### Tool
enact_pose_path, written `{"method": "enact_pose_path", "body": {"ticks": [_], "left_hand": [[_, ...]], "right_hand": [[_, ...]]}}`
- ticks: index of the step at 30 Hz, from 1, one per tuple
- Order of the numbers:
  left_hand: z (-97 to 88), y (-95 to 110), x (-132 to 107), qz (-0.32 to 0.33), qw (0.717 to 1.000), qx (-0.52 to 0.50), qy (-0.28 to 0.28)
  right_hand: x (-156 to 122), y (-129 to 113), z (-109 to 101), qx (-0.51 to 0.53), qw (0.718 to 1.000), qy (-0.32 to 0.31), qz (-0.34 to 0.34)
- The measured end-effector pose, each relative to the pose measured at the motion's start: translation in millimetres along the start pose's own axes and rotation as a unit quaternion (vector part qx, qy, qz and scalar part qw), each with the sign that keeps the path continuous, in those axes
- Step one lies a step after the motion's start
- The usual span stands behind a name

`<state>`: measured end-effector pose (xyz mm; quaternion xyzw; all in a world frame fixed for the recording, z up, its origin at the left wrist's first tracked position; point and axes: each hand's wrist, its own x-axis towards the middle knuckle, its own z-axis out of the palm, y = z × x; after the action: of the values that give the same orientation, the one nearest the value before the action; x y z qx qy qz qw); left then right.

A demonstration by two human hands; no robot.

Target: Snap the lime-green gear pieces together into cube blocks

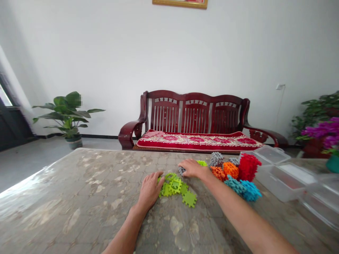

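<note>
On the table [79, 197] in front of you, your left hand [149, 191] lies flat, fingers loosely spread, pressing on the edge of a small cluster of green interlocking tiles [177, 187]. One green tile [189, 198] sits just apart from the cluster, nearer to you. Your right hand [192, 168] is curled over a grey piece [181, 170], fingertips closed on it, just beyond the green cluster. To its right stand piles of the same toy in grey [216, 159], orange [227, 170], red [248, 166] and teal-blue [243, 188], all touching or nearly so. Clear plastic boxes [275, 178] sit further right.

These tiles look like thin, light, stiff plastic with toothed edges, so they should slide easily on the glossy table top and may snag on each other. Pinching one by two opposite edges, between the teeth, looks the surest hold; lifting a joined cluster from one corner would likely bend or break it apart.
</note>
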<state>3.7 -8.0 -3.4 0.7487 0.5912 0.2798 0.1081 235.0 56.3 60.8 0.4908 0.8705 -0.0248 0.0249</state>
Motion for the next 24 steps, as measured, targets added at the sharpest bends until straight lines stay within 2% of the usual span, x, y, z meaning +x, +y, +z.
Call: {"method": "enact_pose_path", "body": {"ticks": [5,10,14,18,21,24], "left_hand": [[3.9,-5,2,0.011,1.000,-0.011,0.010],[5.5,-9,3,0.017,1.000,-0.019,0.013],[6.3,-11,4,0.019,1.000,-0.023,0.003],[6.1,-12,4,0.025,0.999,-0.026,-0.002],[5.9,-13,5,0.030,0.999,-0.024,-0.003],[6.1,-14,5,0.033,0.999,-0.024,-0.004]], "right_hand": [[-4,-5,-2,-0.030,0.999,0.005,-0.016],[-7,-9,-5,-0.035,0.998,0.038,-0.022],[-16,-1,-20,-0.019,0.997,0.077,-0.012],[-40,34,-53,0.026,0.990,0.131,0.034],[-66,75,-78,0.039,0.978,0.155,0.136],[-93,115,-94,0.018,0.964,0.158,0.212]]}}
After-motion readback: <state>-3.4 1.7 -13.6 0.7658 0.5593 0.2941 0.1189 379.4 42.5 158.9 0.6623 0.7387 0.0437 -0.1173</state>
